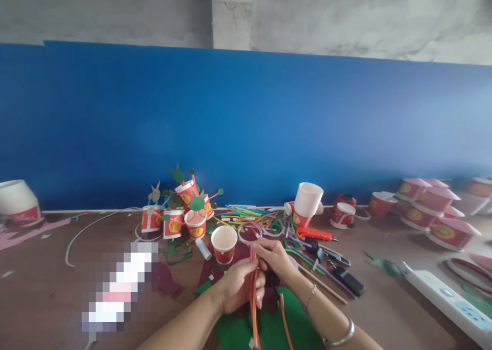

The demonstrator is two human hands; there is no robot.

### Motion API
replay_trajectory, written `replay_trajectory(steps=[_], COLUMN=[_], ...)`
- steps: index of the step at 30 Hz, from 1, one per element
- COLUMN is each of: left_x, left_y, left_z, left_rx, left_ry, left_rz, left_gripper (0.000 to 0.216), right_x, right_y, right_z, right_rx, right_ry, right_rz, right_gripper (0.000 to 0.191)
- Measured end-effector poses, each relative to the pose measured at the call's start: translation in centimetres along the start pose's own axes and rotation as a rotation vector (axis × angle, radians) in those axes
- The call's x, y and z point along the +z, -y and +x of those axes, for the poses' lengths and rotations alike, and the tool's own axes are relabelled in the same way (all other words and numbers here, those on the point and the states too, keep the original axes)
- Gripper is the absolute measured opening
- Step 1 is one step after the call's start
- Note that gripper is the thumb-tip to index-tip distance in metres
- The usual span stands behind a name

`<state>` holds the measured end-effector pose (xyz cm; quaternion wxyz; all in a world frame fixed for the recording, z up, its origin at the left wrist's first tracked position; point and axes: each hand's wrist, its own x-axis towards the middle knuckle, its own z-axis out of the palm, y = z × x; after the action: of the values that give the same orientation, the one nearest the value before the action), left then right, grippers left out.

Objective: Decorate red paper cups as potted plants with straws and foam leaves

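Orange and red drinking straws (253, 314), long and thin, stand bunched between my two hands in the middle. My left hand (239, 287) is closed around them, and their lower ends hang below it. Higher up, the fingers of my right hand (273, 256) pinch the straws near their top. Just behind my hands sits an upright paper cup (224, 243), its mouth facing up. Under my hands lies green paper (295, 324), with a loose orange straw (285, 319) on it.
Several decorated cups (173, 224) stand back left; coloured straws (246, 214) lie behind. At right are a cup stack (307, 201), an orange glue gun (315, 233), black keys (348, 281), a power strip (448, 299) and pink-topped cups (426, 204). A blue panel (246, 124) borders the table.
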<state>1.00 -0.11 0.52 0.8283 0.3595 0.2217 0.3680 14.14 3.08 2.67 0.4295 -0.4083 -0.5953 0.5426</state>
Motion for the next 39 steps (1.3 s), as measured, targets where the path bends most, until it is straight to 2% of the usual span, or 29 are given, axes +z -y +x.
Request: replay_trajectory(steps=[5, 14, 18, 22, 26, 33, 37, 39], left_x=[-0.5, -0.7, -0.7, -0.7, -0.4, -0.1, -0.3, -0.4], left_y=[-0.1, 0.0, -0.1, -0.2, -0.1, -0.1, -0.1, -0.1], left_z=[0.1, 0.2, 0.2, 0.1, 0.0, -0.1, 0.0, 0.1], left_rx=[0.001, 0.013, 0.005, -0.005, -0.003, 0.009, 0.032, 0.047], left_ry=[-0.014, -0.018, -0.015, -0.006, -0.009, -0.026, -0.027, -0.035], left_rz=[-0.009, 0.009, 0.014, 0.018, 0.005, -0.002, 0.049, 0.079], left_gripper=[0.028, 0.029, 0.029, 0.029, 0.029, 0.032, 0.036, 0.038], right_x=[-0.1, -1.0, -0.7, -0.4, -0.3, -0.3, -0.2, -0.1], right_y=[-0.4, -1.1, -1.1, -0.8, 0.0, 1.0, 0.0, -0.5], right_z=[-0.1, -0.1, 0.0, -0.1, -0.3, -0.5, -0.2, -0.1], right_rx=[-0.002, -0.072, -0.041, -0.046, -0.120, -0.163, -0.061, 0.010], right_ry=[-0.074, -0.060, -0.095, -0.049, -0.047, 0.006, -0.056, -0.044], right_rz=[0.093, -0.064, -0.022, 0.024, -0.011, -0.041, 0.042, 0.095], right_gripper=[0.050, 0.048, 0.048, 0.043, 0.038, 0.035, 0.035, 0.034])
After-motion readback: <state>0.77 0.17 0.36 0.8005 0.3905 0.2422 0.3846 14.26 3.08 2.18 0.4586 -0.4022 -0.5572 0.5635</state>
